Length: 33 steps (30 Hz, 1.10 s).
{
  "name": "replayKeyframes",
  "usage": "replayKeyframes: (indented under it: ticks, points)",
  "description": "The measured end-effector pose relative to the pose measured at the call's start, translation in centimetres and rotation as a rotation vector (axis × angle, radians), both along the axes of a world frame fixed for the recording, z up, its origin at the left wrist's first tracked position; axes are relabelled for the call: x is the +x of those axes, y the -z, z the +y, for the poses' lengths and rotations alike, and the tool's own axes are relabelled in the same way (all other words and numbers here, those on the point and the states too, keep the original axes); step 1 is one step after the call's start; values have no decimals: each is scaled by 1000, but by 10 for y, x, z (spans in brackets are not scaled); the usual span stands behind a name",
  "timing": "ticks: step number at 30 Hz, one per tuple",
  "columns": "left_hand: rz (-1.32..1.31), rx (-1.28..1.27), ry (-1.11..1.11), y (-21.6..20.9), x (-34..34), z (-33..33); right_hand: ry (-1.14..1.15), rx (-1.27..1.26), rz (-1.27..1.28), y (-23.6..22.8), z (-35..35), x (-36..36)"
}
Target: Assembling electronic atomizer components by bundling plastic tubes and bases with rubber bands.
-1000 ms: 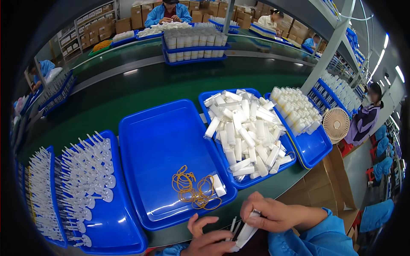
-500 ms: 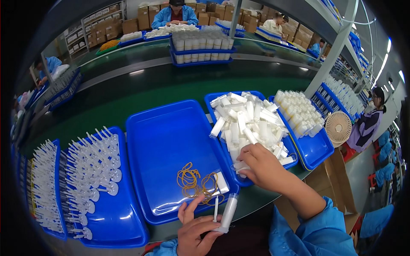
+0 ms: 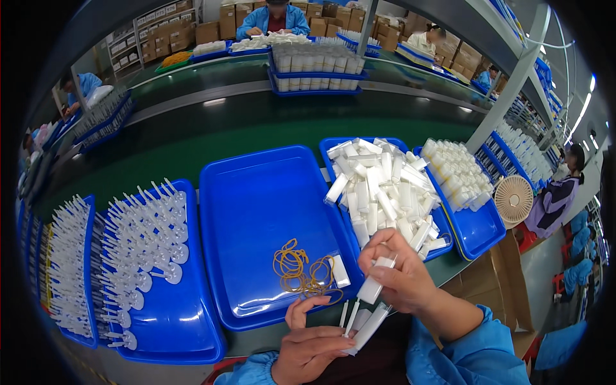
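My left hand [image 3: 313, 350], at the lower middle, is closed around thin white sticks [image 3: 351, 318] standing upright and a white piece in a clear sleeve [image 3: 372, 328]. Just above and to the right, my right hand [image 3: 404, 279] pinches a flat white rectangular piece [image 3: 376, 280] between thumb and fingers. That piece hangs over the tops of the sticks; I cannot tell whether they touch. Behind my right hand, a blue tray [image 3: 328, 151] is heaped with similar white pieces in clear sleeves [image 3: 385, 186].
A large blue tray [image 3: 256, 205] holds brown rubber bands [image 3: 292, 263] and one white piece [image 3: 340, 271]. To the left, blue trays [image 3: 173, 314] carry rows of white stems on round bases [image 3: 144, 240]. Bundled tubes [image 3: 452, 170] and a fan [image 3: 513, 199] are at right. Co-workers sit beyond.
My right hand has come out of the heaped tray toward my left hand, bringing a white rectangular piece. My left hand has stayed low, with its sticks and sleeve tilted further right.
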State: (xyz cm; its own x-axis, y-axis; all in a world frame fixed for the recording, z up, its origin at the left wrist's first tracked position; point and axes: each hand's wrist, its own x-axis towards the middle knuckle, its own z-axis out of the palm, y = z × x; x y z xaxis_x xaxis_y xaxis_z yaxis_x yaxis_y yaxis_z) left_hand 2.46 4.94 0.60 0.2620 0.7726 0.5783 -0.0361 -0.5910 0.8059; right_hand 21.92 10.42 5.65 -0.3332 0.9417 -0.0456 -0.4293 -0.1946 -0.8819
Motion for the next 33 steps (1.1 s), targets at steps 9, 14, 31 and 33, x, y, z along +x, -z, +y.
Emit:
replayKeyframes:
  ticks: [9, 14, 31, 33]
  points:
    - [9, 15, -7, -2, 0, 0, -161, -171, 134, 10, 3, 7]
    - [15, 18, -14, 0, 0, 1, -201, -105, -27, 10, 4, 15]
    - [153, 43, -46, 0, -1, 2, -299, 504, -963, -16, 1, 24]
    - [169, 70, -20, -3, -2, -1, -357, 300, -634, -10, -2, 30]
